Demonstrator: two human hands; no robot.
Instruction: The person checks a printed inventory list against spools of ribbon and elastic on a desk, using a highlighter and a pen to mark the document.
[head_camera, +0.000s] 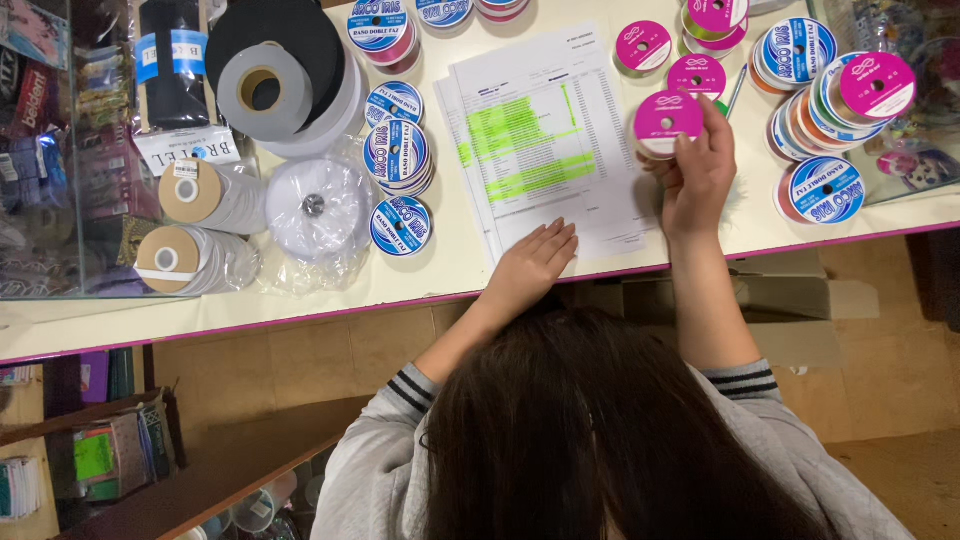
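1. Ribbon spool (667, 122) with a pink round label is upright in the right hand (698, 172), at the right edge of the paper sheets (545, 140).
2. Fingers (716, 118) of that hand curl round the spool's right rim from about three o'clock, and the thumb comes up under it near six o'clock, so the spool sits at roughly ten o'clock from the palm, clasped between them.
3. Left hand (533, 262) lies flat and loose on the lower edge of the sheets, fingers stretched out together towards one o'clock, gripping nothing.
4. On the sheets, several printed lines are marked in green; the stack rests on a pale counter (440, 275) with a pink front edge.
5. Two more pink-labelled spools (643, 45) lie at eleven to twelve o'clock from the held one, just beside it.
6. At two to three o'clock of the right hand stands a cluster of blue-and-white labelled spools (824, 190), one pink-topped among them.
7. Near nine o'clock of the sheets lie more blue-labelled spools (398, 155), a wrapped white roll (318, 207) and wide grey and black tape rolls (272, 85).
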